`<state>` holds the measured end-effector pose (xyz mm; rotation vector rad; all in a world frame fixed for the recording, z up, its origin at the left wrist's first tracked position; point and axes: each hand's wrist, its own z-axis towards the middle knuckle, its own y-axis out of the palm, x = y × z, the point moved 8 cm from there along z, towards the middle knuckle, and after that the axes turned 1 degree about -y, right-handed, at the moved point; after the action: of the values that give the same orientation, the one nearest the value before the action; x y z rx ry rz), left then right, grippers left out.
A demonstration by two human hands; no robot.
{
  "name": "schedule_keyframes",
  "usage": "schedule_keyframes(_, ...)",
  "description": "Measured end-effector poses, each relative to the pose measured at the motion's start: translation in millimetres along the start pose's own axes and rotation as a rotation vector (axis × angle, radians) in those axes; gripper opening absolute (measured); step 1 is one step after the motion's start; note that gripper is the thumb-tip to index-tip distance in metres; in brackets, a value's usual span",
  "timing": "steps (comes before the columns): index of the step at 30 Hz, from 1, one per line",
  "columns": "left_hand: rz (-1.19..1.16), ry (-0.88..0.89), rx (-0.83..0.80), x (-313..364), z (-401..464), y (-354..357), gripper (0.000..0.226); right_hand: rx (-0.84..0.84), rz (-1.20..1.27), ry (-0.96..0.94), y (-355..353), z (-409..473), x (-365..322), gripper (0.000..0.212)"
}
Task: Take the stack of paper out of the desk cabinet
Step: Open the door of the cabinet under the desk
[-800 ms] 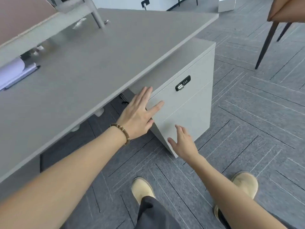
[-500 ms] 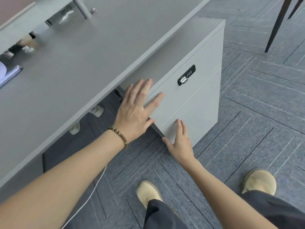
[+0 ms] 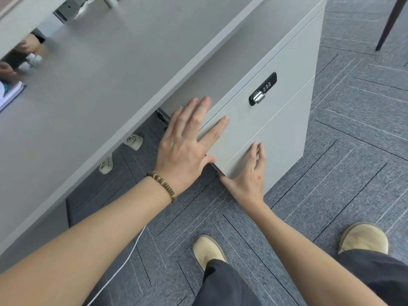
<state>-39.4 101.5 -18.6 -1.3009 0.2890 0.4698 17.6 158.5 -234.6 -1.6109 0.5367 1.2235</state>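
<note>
A light grey desk cabinet [image 3: 284, 120] stands under the grey desk [image 3: 99, 85], its drawers closed and a black combination lock [image 3: 262, 89] on the top drawer front. My left hand [image 3: 187, 144], with a beaded bracelet on the wrist, lies flat with spread fingers on the upper drawer's left corner. My right hand [image 3: 249, 175] rests on the lower drawer front, its thumb hooked around the left bottom edge. No stack of paper is visible; the cabinet's inside is hidden.
Grey carpet tiles cover the floor. My two tan shoes [image 3: 207, 250] stand close to the cabinet. A white cable [image 3: 123, 263] runs along the floor. Floor sockets [image 3: 106, 165] sit under the desk. A chair leg [image 3: 388, 23] is at top right. A notebook [image 3: 11, 96] lies on the desk's left.
The view has moved closer and lower to the cabinet. Both hands have come onto the drawer fronts, the right one reaching the lower drawer's edge.
</note>
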Motion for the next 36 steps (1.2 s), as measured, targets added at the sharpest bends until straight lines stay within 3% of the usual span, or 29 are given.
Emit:
schedule_keyframes(11,-0.057,-0.108,-0.076,3.9,-0.1,-2.4,0.098,-0.130,-0.080,-0.022,-38.9,-23.7,-1.3,0.124)
schedule_keyframes(17,-0.090,-0.189,-0.206,5.6,0.4,-7.8,0.128,-0.203,-0.167,-0.060,-94.3,-49.2,14.6,0.111)
schedule_keyframes(20,-0.104,-0.231,-0.257,8.0,0.0,-14.2,0.133,-0.216,-0.208,-0.077,-126.5,-59.0,17.3,0.101)
schedule_keyframes(29,-0.137,-0.289,-0.356,16.2,0.6,-26.5,0.126,-0.271,-0.204,-0.116,-229.5,-65.5,49.9,0.103)
schedule_keyframes(36,-0.148,-0.346,-0.333,21.0,2.2,-28.5,0.124,-0.304,-0.458,-0.069,-311.9,-31.1,73.6,0.085)
